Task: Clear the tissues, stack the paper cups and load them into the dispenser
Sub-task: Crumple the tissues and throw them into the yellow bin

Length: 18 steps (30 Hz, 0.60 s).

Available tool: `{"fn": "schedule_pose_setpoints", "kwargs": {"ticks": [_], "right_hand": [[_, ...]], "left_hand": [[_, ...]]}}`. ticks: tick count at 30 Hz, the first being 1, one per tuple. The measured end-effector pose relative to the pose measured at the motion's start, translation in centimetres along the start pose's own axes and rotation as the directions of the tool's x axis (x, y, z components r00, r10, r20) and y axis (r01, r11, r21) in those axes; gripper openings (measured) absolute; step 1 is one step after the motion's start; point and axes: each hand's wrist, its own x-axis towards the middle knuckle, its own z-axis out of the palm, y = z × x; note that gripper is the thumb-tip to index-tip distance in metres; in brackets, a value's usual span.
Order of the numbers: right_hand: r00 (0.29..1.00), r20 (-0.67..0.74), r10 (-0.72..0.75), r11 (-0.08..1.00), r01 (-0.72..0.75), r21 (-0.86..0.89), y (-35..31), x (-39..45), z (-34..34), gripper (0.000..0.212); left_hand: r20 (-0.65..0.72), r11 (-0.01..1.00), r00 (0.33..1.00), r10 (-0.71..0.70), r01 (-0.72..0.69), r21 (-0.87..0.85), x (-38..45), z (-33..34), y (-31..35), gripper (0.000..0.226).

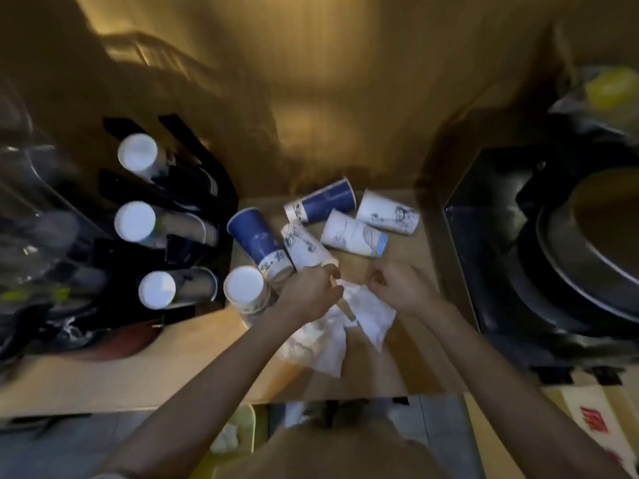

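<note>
Crumpled white tissues [332, 337] lie on the wooden counter [103, 375] under both hands. My left hand [307, 295] is closed on the tissues, with a thin wooden stick poking out beside it. My right hand [397, 288] pinches the tissues' right part [375, 316]. Several paper cups lie tipped behind the hands: a blue cup [257, 242], a blue-and-white cup [321, 200], and white printed cups [352, 233] [389, 212] [306, 247]. One cup [245, 288] stands upside down. The black dispenser [193, 216] at left holds three stacks of cups.
A black appliance with round metal pans [570, 250] fills the right side. Clear plastic items [31, 236] crowd the far left. A bin with tissue in it [235, 433] sits below the counter edge. A wooden wall closes the back.
</note>
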Motion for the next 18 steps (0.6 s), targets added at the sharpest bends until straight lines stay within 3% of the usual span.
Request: {"fn": "schedule_pose_setpoints", "kwargs": {"ticks": [7, 11, 18], "right_hand": [[0.999, -0.031, -0.014, 0.994, 0.010, -0.110, 3.5, 0.4, 5.6, 0.038], [0.996, 0.084, -0.032, 0.975, 0.049, -0.216, 4.6, 0.8, 7.7, 0.053], [0.991, 0.132, -0.028, 0.941, 0.070, -0.330, 5.2, 0.5, 10.0, 0.044]], "left_hand": [[0.082, 0.981, 0.996, 0.016, -0.031, 0.190, -0.6, 6.9, -4.5, 0.041], [0.134, 0.945, 0.991, 0.008, -0.051, 0.322, -1.4, 9.5, -5.8, 0.054], [0.151, 0.887, 0.988, -0.003, -0.067, 0.456, -2.9, 10.7, -6.3, 0.046]]}}
